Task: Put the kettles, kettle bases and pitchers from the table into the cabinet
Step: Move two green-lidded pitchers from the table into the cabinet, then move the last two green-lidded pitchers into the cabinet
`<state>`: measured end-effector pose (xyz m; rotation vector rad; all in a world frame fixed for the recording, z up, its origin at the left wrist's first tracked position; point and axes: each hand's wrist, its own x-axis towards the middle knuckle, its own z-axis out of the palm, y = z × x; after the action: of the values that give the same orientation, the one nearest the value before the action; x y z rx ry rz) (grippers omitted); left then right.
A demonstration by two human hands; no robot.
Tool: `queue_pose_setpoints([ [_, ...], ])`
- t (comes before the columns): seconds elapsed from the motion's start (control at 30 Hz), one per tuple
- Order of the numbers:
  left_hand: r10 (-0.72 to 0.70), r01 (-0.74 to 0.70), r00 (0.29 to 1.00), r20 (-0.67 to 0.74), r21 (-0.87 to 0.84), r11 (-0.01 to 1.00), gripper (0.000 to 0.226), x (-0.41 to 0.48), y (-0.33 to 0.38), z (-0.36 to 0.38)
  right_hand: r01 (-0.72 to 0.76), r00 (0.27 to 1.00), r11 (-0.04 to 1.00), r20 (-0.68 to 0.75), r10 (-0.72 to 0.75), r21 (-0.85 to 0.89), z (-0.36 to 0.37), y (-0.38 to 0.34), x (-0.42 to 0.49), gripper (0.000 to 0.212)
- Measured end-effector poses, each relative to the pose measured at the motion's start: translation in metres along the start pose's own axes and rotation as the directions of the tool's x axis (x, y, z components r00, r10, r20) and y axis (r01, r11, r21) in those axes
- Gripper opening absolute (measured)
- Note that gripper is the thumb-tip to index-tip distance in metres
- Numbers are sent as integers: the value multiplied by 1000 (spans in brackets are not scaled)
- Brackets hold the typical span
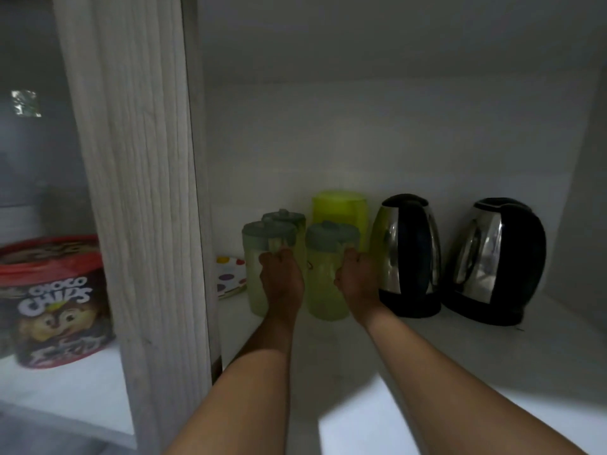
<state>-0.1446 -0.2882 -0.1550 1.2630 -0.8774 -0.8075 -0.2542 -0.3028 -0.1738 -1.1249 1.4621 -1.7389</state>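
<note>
1. A pale green translucent plastic pitcher with a grey-green lid is seen upright on the white cabinet shelf at the centre of the frame.
2. It is held by the left hand, whose grip is curled round it just below the lid.
3. A second pale green lidded pitcher beside it is clasped likewise by the right hand.
4. Behind these, a third lidded pitcher and a bright yellow-green pitcher are placed.
5. To the right, a nearer steel-and-black kettle and a farther steel-and-black kettle are stood side by side.
6. A polka-dot plate is seen left of the pitchers, and a red-lidded chocolate cereal tub at lower left.
</note>
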Motion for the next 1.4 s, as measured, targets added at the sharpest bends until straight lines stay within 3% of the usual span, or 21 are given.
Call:
queue_pose_setpoints([
  [0.13, -2, 1, 1000, 6, 138, 990, 58, -6, -1, -3, 15, 999, 999, 32, -14, -50, -5, 8, 13, 70],
  [0.27, -80, 96, 993, -82, 213, 972, 79, -16, 3, -8, 60, 996, 993, 69, -54, -98, -22, -29, -27, 60],
  [0.4, -101, 132, 987, -123, 277, 952, 82, -41, 17, -16, 75, 994, 960, 99, -50, -269, -43, -37, -45, 77],
  [0.53, 27, -9, 999, -32, 462, 887, 68, -77, 29, -26, 127, 991, 895, 94, -95, -428, -65, -47, -72, 74],
  [0.67, 191, -290, 956, 222, 623, 727, 46, -134, 39, -43, 125, 992, 838, 77, -99, -531, -100, -62, -112, 61],
  [0.8, 415, -428, 890, 188, 655, 623, 46, -202, 55, -63, 191, 982, 790, 111, -155, -583, -137, -72, -164, 56],
  [0.9, 495, -487, 840, 222, 710, 509, 50, -249, 57, -89, 249, 969, 741, 164, -187, -624, -162, -77, -209, 55],
  [1.13, 477, -392, 859, 185, 837, 382, 65, -325, 74, -168, 374, 921, 698, 334, -201, -611, -176, -100, -307, 57],
  [1.4, 478, -152, 877, -41, 922, 357, 64, -364, 88, -315, 503, 797, 731, 573, -188, -461, -94, -125, -424, 57],
])
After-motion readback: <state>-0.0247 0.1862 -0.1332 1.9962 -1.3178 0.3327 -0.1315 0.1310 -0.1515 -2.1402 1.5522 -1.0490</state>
